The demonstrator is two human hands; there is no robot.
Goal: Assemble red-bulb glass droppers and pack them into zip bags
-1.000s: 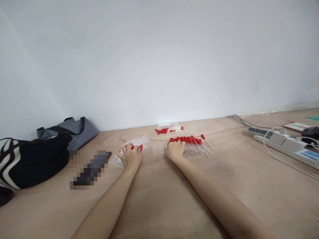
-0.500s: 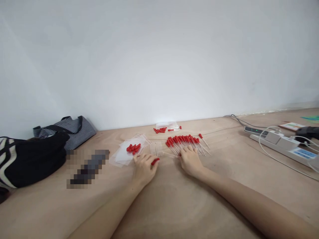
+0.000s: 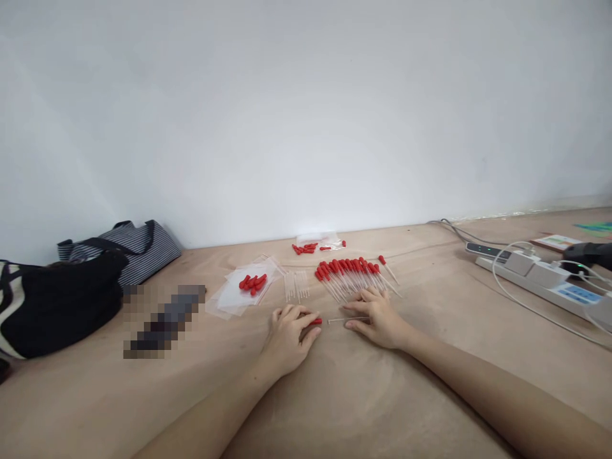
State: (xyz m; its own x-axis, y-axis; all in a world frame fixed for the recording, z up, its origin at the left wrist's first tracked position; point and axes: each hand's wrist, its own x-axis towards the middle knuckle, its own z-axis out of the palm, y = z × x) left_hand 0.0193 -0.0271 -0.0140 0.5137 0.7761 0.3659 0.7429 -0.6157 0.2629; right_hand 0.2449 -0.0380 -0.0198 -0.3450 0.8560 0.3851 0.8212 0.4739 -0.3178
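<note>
Between the thumb and fingers of my left hand [image 3: 292, 331] is a red rubber bulb [image 3: 315, 322]. Facing it, my right hand [image 3: 380, 319] pinches a thin clear tube [image 3: 342, 319], whose end points left at the bulb; a small gap separates the two. Beyond my right hand lies a row of droppers with red bulbs [image 3: 351, 266]. Several bare clear tubes [image 3: 297, 285] lie beyond my left hand. To their left, loose red bulbs [image 3: 252, 284] rest on clear plastic bags [image 3: 230, 296].
More red bulbs [image 3: 305, 248] and a plastic bag lie near the wall. A black bag [image 3: 71, 306] and a striped bag [image 3: 148, 252] stand at left, beside a pixelated dark object [image 3: 167, 319]. A white power strip [image 3: 540, 280] with cables lies at right.
My left hand has moved right and nearer with the red bulb. My right hand has drawn a clear tube nearer, and it now lies level in front of the bulb.
</note>
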